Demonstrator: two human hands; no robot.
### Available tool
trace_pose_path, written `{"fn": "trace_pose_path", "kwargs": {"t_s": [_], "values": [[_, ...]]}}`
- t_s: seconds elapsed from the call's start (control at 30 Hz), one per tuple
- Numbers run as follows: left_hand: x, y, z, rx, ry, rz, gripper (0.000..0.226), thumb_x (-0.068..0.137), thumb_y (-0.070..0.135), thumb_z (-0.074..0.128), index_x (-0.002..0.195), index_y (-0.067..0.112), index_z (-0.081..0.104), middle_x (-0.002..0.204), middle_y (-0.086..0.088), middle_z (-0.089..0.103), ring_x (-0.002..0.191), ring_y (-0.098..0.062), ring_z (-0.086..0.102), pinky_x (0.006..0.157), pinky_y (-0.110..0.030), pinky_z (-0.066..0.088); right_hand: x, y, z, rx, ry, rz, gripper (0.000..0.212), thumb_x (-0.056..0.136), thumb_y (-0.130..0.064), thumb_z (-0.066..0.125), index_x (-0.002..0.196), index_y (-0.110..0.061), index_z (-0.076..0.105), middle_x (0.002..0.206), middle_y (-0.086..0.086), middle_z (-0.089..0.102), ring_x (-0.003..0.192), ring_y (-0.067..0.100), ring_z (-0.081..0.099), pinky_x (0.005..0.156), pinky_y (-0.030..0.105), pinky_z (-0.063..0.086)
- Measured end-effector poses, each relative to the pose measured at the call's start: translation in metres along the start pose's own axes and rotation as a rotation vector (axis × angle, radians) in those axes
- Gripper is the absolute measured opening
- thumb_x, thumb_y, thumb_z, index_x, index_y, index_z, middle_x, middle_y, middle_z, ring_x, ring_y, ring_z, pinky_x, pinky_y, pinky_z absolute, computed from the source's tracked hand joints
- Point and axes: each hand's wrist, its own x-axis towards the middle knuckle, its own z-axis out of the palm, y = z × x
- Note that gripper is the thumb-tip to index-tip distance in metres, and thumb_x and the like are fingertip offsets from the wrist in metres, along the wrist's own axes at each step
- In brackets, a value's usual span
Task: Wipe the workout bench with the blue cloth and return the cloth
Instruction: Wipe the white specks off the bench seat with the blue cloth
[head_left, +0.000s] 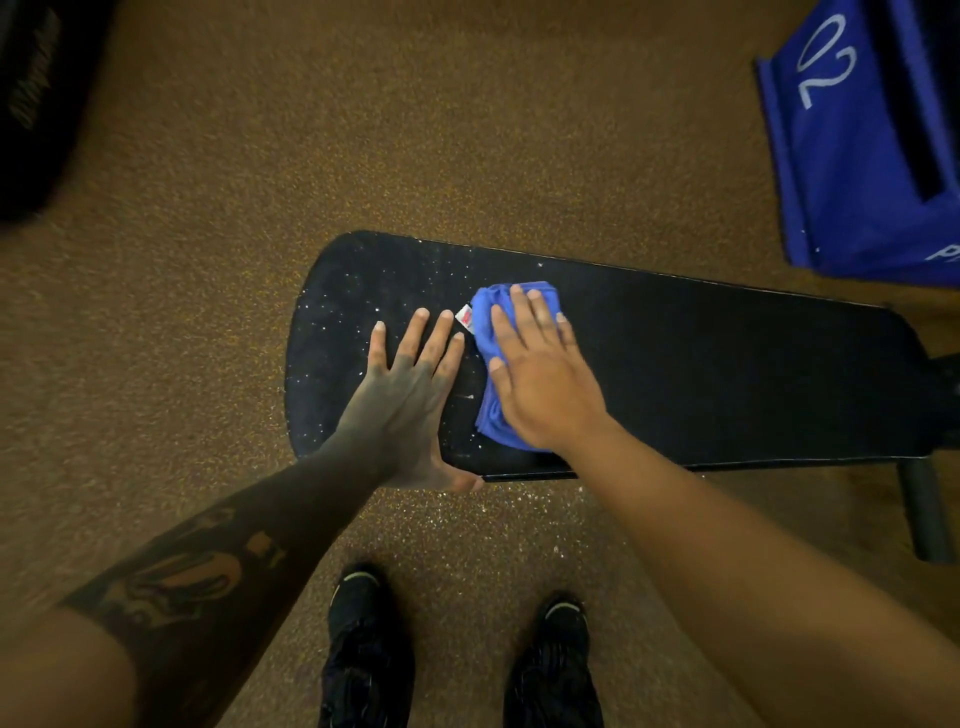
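A black padded workout bench (727, 374) runs left to right across the middle of the view. Its left part is dotted with pale specks. A folded blue cloth (488, 332) with a small white and red tag lies on the pad. My right hand (540, 379) presses flat on the cloth with straight fingers. Just left of it, my left hand (405, 400) rests flat on the bare pad, fingers spread and thumb at the near edge.
Brown speckled carpet (363, 130) surrounds the bench. A blue fabric bin (862, 156) marked 02 stands at the upper right. A dark object (36, 104) sits at the upper left. The bench's black leg (924, 509) is at the right, and my black shoes (363, 644) are below.
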Motion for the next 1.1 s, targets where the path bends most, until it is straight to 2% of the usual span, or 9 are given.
{"fn": "trace_pose_path", "kwargs": {"t_s": [0.13, 0.27, 0.4, 0.53, 0.7, 0.77, 0.83, 0.97, 1.1], "values": [[0.001, 0.000, 0.000, 0.006, 0.000, -0.006, 0.155, 0.043, 0.108, 0.028, 0.151, 0.008, -0.019, 0.160, -0.016, -0.028, 0.148, -0.037, -0.023, 0.119, -0.064, -0.001, 0.023, -0.005, -0.002, 0.077, 0.062, 0.349, 0.061, 0.103, -0.034, 0.027, 0.156, -0.011, 0.010, 0.165, 0.014, -0.003, 0.152, 0.031, -0.008, 0.122, 0.050, 0.002], [-0.001, 0.001, 0.000, 0.015, 0.015, -0.014, 0.153, 0.043, 0.108, 0.021, 0.153, 0.008, -0.016, 0.161, -0.016, -0.026, 0.149, -0.038, -0.021, 0.117, -0.065, 0.002, 0.030, -0.001, -0.003, 0.002, 0.023, 0.084, 0.060, 0.104, -0.035, 0.026, 0.157, -0.014, 0.009, 0.166, 0.011, -0.003, 0.152, 0.029, -0.007, 0.122, 0.050, 0.004], [-0.001, 0.000, 0.000, 0.008, 0.013, -0.019, 0.153, 0.042, 0.108, 0.022, 0.153, 0.008, -0.016, 0.161, -0.017, -0.025, 0.149, -0.038, -0.021, 0.117, -0.066, 0.002, 0.044, 0.004, -0.007, 0.075, 0.056, 0.284, 0.059, 0.103, -0.034, 0.027, 0.156, -0.013, 0.012, 0.166, 0.012, -0.002, 0.152, 0.028, -0.008, 0.122, 0.050, 0.001], [-0.001, 0.000, 0.000, -0.003, 0.010, -0.016, 0.152, 0.044, 0.107, 0.023, 0.153, 0.009, -0.016, 0.162, -0.016, -0.024, 0.149, -0.037, -0.021, 0.117, -0.066, 0.002, 0.045, 0.005, -0.010, 0.012, 0.013, -0.005, 0.058, 0.104, -0.034, 0.028, 0.156, -0.013, 0.013, 0.166, 0.010, 0.001, 0.152, 0.027, -0.005, 0.122, 0.050, 0.004], [-0.001, -0.001, 0.000, -0.022, 0.017, -0.014, 0.144, 0.050, 0.105, 0.020, 0.153, 0.011, -0.015, 0.161, -0.015, -0.025, 0.149, -0.036, -0.022, 0.118, -0.065, -0.001, 0.053, 0.010, -0.012, 0.047, 0.038, 0.224, 0.058, 0.104, -0.033, 0.025, 0.156, -0.012, 0.012, 0.166, 0.012, 0.000, 0.152, 0.028, -0.005, 0.122, 0.048, 0.002], [-0.003, -0.004, -0.001, -0.049, 0.048, -0.015, 0.134, 0.060, 0.101, 0.020, 0.155, 0.012, -0.011, 0.163, -0.015, -0.022, 0.149, -0.035, -0.021, 0.118, -0.065, -0.003, 0.051, 0.002, -0.011, -0.006, 0.012, 0.048, 0.059, 0.104, -0.035, 0.026, 0.157, -0.013, 0.011, 0.166, 0.012, -0.001, 0.152, 0.028, -0.005, 0.122, 0.049, 0.002], [-0.005, -0.008, -0.002, -0.076, 0.117, -0.071, 0.123, 0.069, 0.095, 0.020, 0.156, 0.011, -0.003, 0.164, -0.015, -0.015, 0.151, -0.035, -0.016, 0.118, -0.065, -0.003, 0.049, 0.006, -0.013, -0.037, -0.022, -0.069, 0.059, 0.104, -0.037, 0.026, 0.157, -0.015, 0.010, 0.166, 0.009, -0.001, 0.152, 0.026, -0.005, 0.123, 0.048, 0.004], [-0.005, -0.019, -0.003, -0.080, 0.185, -0.264, 0.099, 0.082, 0.082, 0.018, 0.156, 0.017, -0.002, 0.165, -0.016, -0.009, 0.151, -0.038, -0.010, 0.117, -0.068, 0.003, 0.054, -0.001, -0.010, 0.050, 0.026, 0.210, 0.060, 0.104, -0.036, 0.026, 0.157, -0.014, 0.010, 0.166, 0.012, -0.003, 0.152, 0.029, -0.008, 0.121, 0.048, 0.001], [-0.004, -0.025, 0.002, -0.155, 0.148, -0.349, 0.094, 0.084, 0.078, 0.020, 0.155, 0.023, -0.005, 0.165, -0.013, -0.013, 0.151, -0.038, -0.014, 0.117, -0.069, 0.004, 0.050, -0.011, -0.007, 0.002, 0.011, -0.003, 0.060, 0.103, -0.036, 0.029, 0.157, -0.015, 0.011, 0.166, 0.010, -0.001, 0.152, 0.028, -0.005, 0.122, 0.050, 0.003]]}}
